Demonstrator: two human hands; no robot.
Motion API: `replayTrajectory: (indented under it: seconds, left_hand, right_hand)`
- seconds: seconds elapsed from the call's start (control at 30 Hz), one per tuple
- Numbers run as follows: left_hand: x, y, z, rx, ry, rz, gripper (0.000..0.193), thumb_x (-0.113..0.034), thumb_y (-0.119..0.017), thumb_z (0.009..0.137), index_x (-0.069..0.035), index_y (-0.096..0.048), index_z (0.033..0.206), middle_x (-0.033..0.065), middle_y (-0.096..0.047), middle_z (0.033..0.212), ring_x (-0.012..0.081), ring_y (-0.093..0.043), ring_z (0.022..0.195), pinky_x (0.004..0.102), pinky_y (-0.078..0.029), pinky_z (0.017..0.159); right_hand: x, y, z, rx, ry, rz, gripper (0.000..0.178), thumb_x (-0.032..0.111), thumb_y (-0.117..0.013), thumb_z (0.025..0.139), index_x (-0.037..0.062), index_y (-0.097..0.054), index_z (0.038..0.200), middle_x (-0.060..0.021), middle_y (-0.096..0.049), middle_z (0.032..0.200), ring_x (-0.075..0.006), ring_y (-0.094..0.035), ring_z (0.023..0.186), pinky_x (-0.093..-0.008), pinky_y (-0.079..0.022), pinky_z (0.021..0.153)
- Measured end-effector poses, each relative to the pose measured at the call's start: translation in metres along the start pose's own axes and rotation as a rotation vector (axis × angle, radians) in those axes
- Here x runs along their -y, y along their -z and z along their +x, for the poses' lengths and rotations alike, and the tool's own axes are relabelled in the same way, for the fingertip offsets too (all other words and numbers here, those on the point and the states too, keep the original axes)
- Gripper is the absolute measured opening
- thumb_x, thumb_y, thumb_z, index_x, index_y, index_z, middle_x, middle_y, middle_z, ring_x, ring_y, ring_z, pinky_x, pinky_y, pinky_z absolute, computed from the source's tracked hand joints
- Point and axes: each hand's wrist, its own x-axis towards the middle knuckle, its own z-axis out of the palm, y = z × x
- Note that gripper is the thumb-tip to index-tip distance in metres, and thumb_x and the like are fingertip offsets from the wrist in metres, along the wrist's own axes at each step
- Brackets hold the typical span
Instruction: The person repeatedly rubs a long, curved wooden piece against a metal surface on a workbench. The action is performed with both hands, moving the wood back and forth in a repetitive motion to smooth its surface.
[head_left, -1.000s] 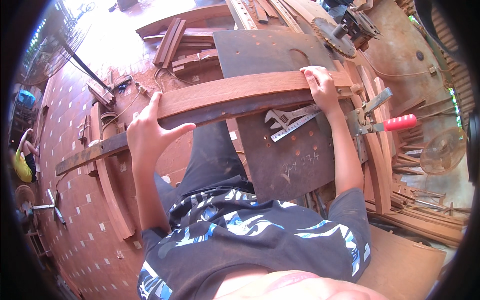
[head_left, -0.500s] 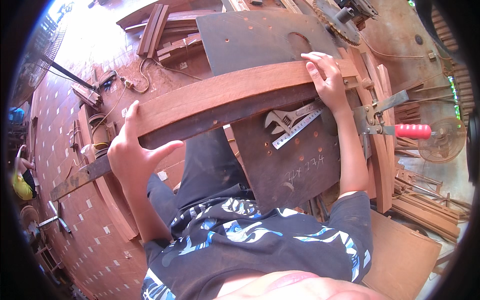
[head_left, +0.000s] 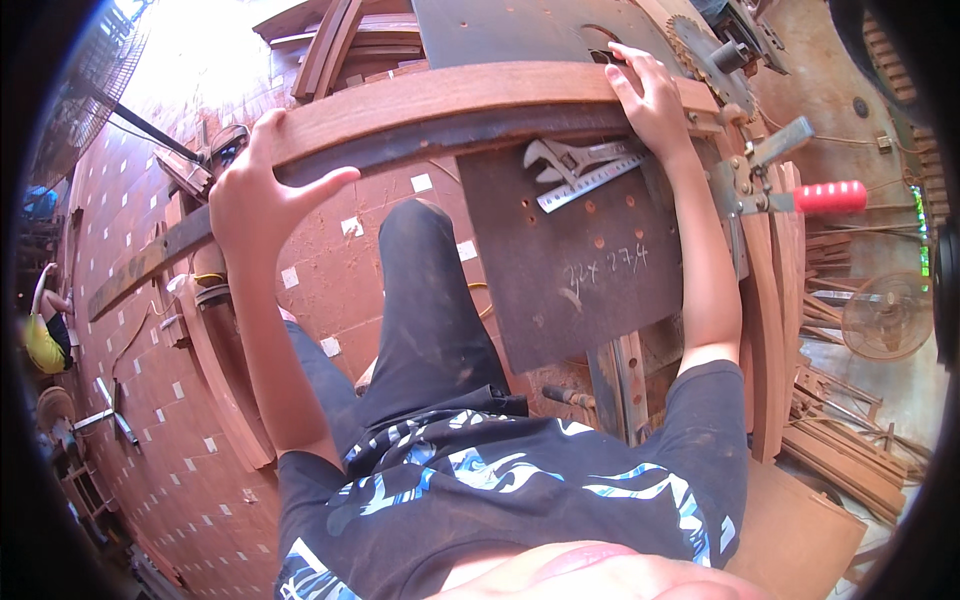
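A long reddish wooden board (head_left: 450,95) lies crosswise in front of me, along a dark straight bar (head_left: 420,138). My left hand (head_left: 255,195) holds the board's left end, index finger against the end and thumb stretched out on the near side; its other fingers are hidden. Near the board's right end, my right hand (head_left: 655,105) grips it from above, thumb on top and fingers toward the far edge. An adjustable wrench (head_left: 570,160) and a metal ruler (head_left: 590,184) rest on the dark plate (head_left: 570,265) beside my right forearm. A toggle clamp with a red handle (head_left: 830,197) stands right of it.
A toothed circular saw blade (head_left: 705,62) stands beyond the board's right end. Stacked timber (head_left: 330,40) lies at the far left, more planks (head_left: 840,450) at right. A fan (head_left: 95,75) stands far left, and another person (head_left: 48,340) at the left edge.
The board, dark plate, wrench, ruler and clamp have moved away from me with both hands, nearer the saw blade. More floor and my knee show below the board.
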Motion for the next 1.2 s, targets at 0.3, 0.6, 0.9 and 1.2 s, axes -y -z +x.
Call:
replayTrajectory:
  seconds: [0.3, 0.6, 0.9, 1.2]
  left_hand:
    - [-0.026, -0.038, 0.016, 0.010, 0.064, 0.070, 0.116, -0.097, -0.064, 0.058, -0.007, -0.064, 0.131, 0.0144, -0.075, 0.078, 0.0266, -0.077, 0.074, 0.0368, -0.062, 0.064]
    - [-0.038, -0.052, 0.023, 0.006, 0.110, 0.069, 0.118, -0.096, -0.065, 0.059, -0.006, -0.062, 0.136, 0.0165, -0.076, 0.083, 0.0277, -0.077, 0.079, 0.0402, -0.062, 0.071]
    - [-0.043, -0.044, 0.038, 0.095, 0.170, 0.081, 0.113, -0.090, -0.068, 0.062, -0.007, -0.059, 0.139, 0.0197, -0.076, 0.095, 0.0318, -0.076, 0.092, 0.0436, -0.059, 0.083]
    - [-0.042, -0.039, 0.040, 0.145, 0.200, 0.129, 0.113, -0.089, -0.068, 0.063, -0.007, -0.058, 0.140, 0.0220, -0.073, 0.117, 0.0345, -0.071, 0.112, 0.0450, -0.054, 0.097]
  right_hand:
    - [-0.058, -0.017, 0.013, -0.172, 0.156, -0.001, 0.049, 0.043, -0.059, 0.099, 0.0089, -0.065, 0.133, -0.0147, -0.064, 0.134, -0.0330, -0.057, 0.129, -0.0431, -0.041, 0.112]
    - [-0.076, -0.024, 0.013, -0.101, 0.044, 0.005, 0.049, 0.047, -0.058, 0.098, 0.0121, -0.067, 0.131, -0.0164, -0.073, 0.115, -0.0337, -0.067, 0.112, -0.0430, -0.048, 0.102]
    - [-0.076, -0.034, 0.023, -0.160, 0.042, -0.114, 0.049, 0.051, -0.052, 0.100, 0.0141, -0.072, 0.125, -0.0158, -0.072, 0.122, -0.0347, -0.064, 0.119, -0.0429, -0.044, 0.107]
    - [-0.070, -0.037, 0.019, -0.149, 0.060, -0.095, 0.047, 0.050, -0.049, 0.100, 0.0189, -0.071, 0.128, -0.0130, -0.070, 0.127, -0.0318, -0.062, 0.124, -0.0420, -0.041, 0.111]
